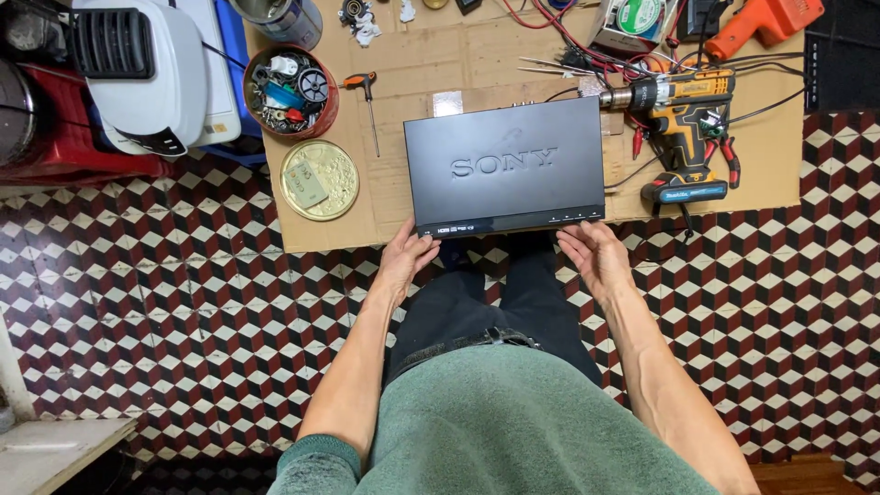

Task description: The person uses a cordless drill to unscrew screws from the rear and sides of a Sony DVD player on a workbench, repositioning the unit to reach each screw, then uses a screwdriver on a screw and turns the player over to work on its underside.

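A flat black player box (504,165) lies on a sheet of cardboard (412,73) spread on the patterned floor. My left hand (406,253) touches the box's near left corner, fingers spread under its front edge. At the near right corner is my right hand (594,254), fingers apart, resting by the front edge. Neither hand closes around anything. My legs in dark trousers are below the box.
A cordless drill (683,115) lies right of the box among red and black wires. A small screwdriver (368,96), a round gold lid (319,180) and a red tub of parts (291,90) sit to the left. A white appliance (151,69) stands far left.
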